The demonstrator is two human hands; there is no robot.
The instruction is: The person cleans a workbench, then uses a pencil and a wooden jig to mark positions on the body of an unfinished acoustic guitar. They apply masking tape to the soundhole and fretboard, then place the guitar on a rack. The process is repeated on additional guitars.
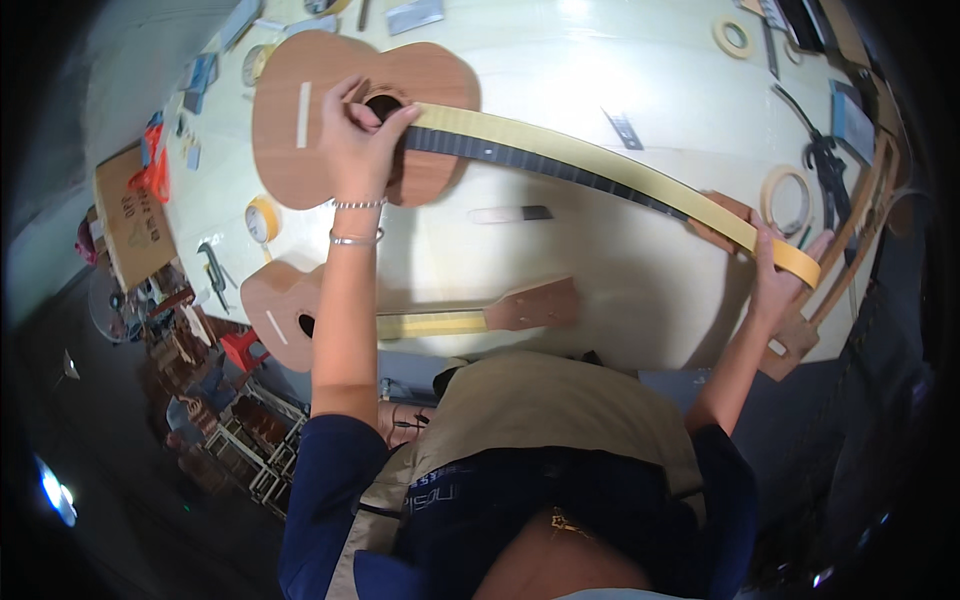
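Note:
A brown ukulele [430,75] lies face up on the table, its dark fretboard [560,169] running right toward a headstock partly hidden by tape and my hand. My left hand [362,145] is over the sound hole, thumb and fingers closed on one end of a yellow masking tape strip [600,160]. Stretched above the neck, the strip covers the fretboard's far side and leaves the near side showing. At the headstock end, my right hand [775,280] grips the tape roll [802,264]. Nearer me lies a second ukulele [278,312], partly behind my left forearm, with yellow tape along its neck.
A small flat tool with a dark end [510,214] lies between the ukuleles. Tape rolls [735,37] and a black clamp [828,170] are on the right of the table [640,280]. A cardboard box [135,215] stands past the left edge.

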